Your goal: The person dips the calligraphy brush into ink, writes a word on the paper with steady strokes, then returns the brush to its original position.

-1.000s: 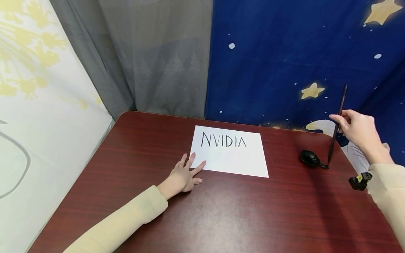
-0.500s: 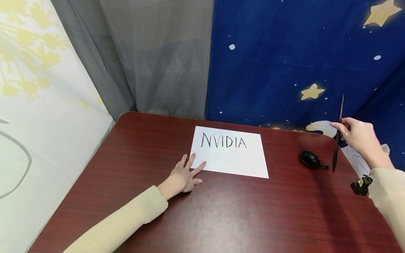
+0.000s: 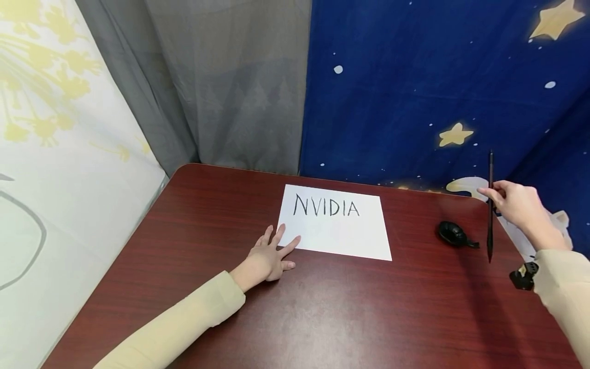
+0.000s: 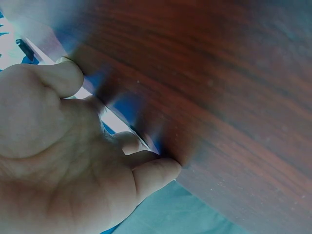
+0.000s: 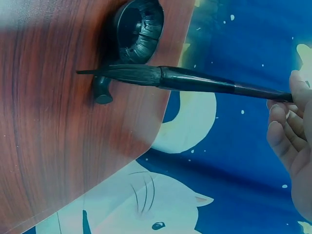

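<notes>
My left hand (image 3: 267, 257) lies with spread fingers on the lower left corner of a white sheet of paper (image 3: 341, 236). "NVIDIA" is lettered in black across the sheet's upper part. In the left wrist view the palm and fingers of the left hand (image 4: 73, 151) stretch over the tabletop. At the right, my right hand (image 3: 518, 205) pinches a dark calligraphy brush (image 3: 490, 220) by its handle, bristles down. The brush (image 5: 195, 80) has a dark, pointed tip in the right wrist view. Beside it sits a black ink dish (image 3: 451, 233) with a short stem-like handle; the dish (image 5: 139, 31) looks dark inside.
The reddish-brown wooden table (image 3: 345, 307) has rounded far corners. Behind it hang a grey curtain (image 3: 235, 87) and a blue one (image 3: 392, 87) with stars. A white patterned cloth (image 3: 69, 205) borders the left side. A small black device (image 3: 524, 277) sits at the right sleeve.
The right hand has drawn the brush away from the ink dish's handle, towards me, and the brush now stands more upright. The left hand and the paper have stayed in place.
</notes>
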{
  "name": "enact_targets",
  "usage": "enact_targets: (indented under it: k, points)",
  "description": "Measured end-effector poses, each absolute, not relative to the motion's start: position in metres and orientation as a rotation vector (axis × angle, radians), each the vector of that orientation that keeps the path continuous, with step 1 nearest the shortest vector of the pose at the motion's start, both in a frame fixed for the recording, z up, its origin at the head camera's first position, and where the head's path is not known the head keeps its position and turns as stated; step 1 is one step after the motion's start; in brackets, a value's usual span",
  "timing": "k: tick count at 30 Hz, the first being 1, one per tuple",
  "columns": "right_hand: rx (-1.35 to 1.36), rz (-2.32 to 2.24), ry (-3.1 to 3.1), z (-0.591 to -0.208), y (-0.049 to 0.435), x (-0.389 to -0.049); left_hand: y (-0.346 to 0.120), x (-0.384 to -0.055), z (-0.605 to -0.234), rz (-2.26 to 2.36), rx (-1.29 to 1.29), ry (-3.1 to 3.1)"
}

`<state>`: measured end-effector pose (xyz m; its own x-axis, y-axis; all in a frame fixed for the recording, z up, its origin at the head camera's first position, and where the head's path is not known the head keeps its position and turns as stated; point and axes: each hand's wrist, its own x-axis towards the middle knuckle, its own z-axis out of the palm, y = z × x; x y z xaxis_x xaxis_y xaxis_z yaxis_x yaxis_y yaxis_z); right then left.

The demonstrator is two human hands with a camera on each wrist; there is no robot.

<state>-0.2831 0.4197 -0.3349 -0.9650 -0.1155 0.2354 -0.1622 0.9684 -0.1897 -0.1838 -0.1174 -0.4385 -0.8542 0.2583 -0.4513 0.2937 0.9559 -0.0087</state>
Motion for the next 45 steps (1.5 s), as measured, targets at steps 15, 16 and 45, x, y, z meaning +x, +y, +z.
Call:
enact_targets:
  k: [15, 16, 45]
  points:
    - [0.199, 0.3, -2.968, -0.354, 0.422, -0.284, -0.118, -0.181, -0.439, -0.076, 0.412, 2.68]
    - [0.198, 0.3, -2.974, -0.355, 0.423, -0.283, -0.118, -0.182, -0.439, -0.075, 0.413, 2.68]
    - [0.275, 0.268, -3.011, -0.403, 0.435, -0.281, -0.12, -0.188, -0.45, -0.111, 0.399, 2.659]
